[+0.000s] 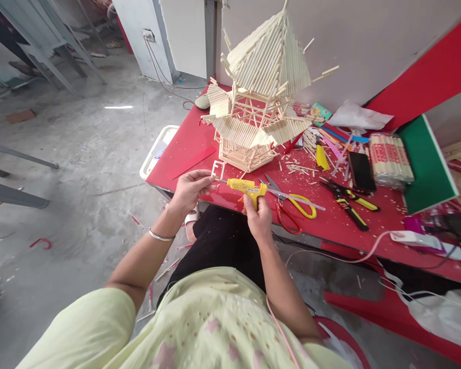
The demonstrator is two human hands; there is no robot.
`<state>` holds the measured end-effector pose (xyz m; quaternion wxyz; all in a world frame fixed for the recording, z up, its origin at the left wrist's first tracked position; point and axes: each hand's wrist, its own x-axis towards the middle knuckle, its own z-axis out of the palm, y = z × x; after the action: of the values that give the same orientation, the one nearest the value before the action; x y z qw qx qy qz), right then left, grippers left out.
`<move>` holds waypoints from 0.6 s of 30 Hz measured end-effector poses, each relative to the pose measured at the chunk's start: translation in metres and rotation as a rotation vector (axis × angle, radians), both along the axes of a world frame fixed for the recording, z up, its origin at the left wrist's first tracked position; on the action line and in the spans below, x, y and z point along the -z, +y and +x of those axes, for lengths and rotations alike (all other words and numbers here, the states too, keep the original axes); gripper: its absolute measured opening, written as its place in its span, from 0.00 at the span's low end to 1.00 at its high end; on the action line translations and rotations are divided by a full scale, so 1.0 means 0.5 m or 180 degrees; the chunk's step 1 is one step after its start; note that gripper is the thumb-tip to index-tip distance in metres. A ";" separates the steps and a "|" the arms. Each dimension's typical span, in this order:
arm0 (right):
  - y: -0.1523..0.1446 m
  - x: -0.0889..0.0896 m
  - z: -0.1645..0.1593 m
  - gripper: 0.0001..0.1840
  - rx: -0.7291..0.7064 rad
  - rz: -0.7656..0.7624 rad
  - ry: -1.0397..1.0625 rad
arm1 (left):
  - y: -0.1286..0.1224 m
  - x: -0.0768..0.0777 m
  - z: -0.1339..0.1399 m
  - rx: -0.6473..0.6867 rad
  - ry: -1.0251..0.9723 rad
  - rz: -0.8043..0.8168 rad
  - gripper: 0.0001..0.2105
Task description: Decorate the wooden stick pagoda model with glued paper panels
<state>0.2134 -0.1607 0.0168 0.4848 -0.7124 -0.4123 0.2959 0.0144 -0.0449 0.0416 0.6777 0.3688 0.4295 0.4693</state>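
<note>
Pale yellow shirt cloth [211, 312] spreads nearest, and just beyond it the person's right hand [260, 220] wraps the handle of a yellow glue gun [243, 185] while the left hand [192, 192] pinches what looks like a small, squarish stick frame [214, 165] beside the nozzle, over the near edge of the red table [186, 138]. Doing this well, I'd judge, takes steady wrists, a sparing dab and fingertips clear of the tip. Farther back on the table stands a many-sided stick model [267, 77], pale, its slatted lower roofs beneath a steep, pointed one.
</note>
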 end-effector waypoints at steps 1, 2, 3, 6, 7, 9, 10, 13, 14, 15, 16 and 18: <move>0.000 0.001 0.000 0.27 0.0007 -0.0005 -0.0021 | -0.001 -0.001 0.002 -0.0023 -0.0005 0.0007 0.22; 0.000 0.001 0.000 0.27 0.0011 -0.0010 -0.0041 | -0.003 -0.001 0.003 -0.0043 -0.0017 0.0008 0.22; 0.000 0.001 0.000 0.26 0.0012 -0.0017 -0.0056 | -0.004 0.000 0.005 -0.0066 -0.0038 0.0005 0.22; 0.000 0.000 -0.001 0.26 0.0014 -0.0037 -0.0067 | -0.007 0.005 0.008 -0.0121 -0.0112 -0.0007 0.23; 0.000 -0.001 -0.002 0.26 0.0017 -0.0044 -0.0063 | -0.008 0.007 0.009 -0.0136 -0.0117 -0.0008 0.24; 0.000 -0.003 -0.003 0.26 0.0020 -0.0051 -0.0050 | -0.010 0.009 0.011 -0.0161 -0.0093 -0.0003 0.23; 0.000 -0.004 -0.003 0.27 0.0022 -0.0048 -0.0039 | -0.010 0.010 0.011 -0.0173 -0.0079 0.0003 0.23; 0.000 -0.005 -0.003 0.27 0.0022 -0.0034 0.0015 | -0.011 0.009 0.013 -0.0206 -0.0078 0.0024 0.23; 0.000 -0.004 -0.003 0.27 0.0013 -0.0039 0.0033 | -0.012 0.008 0.013 -0.0211 -0.0085 0.0032 0.23; 0.000 -0.004 -0.003 0.27 0.0003 -0.0043 0.0047 | -0.012 0.007 0.014 -0.0216 -0.0092 0.0041 0.23; 0.000 -0.003 -0.002 0.27 -0.0010 -0.0043 0.0060 | -0.013 0.006 0.014 -0.0214 -0.0100 0.0049 0.23; 0.001 -0.002 -0.002 0.27 -0.0022 -0.0028 0.0083 | -0.015 0.004 0.015 -0.0200 -0.0116 0.0076 0.22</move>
<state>0.2126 -0.1603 0.0177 0.4860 -0.7091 -0.4071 0.3086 0.0221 -0.0522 0.0395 0.6659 0.3545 0.4228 0.5021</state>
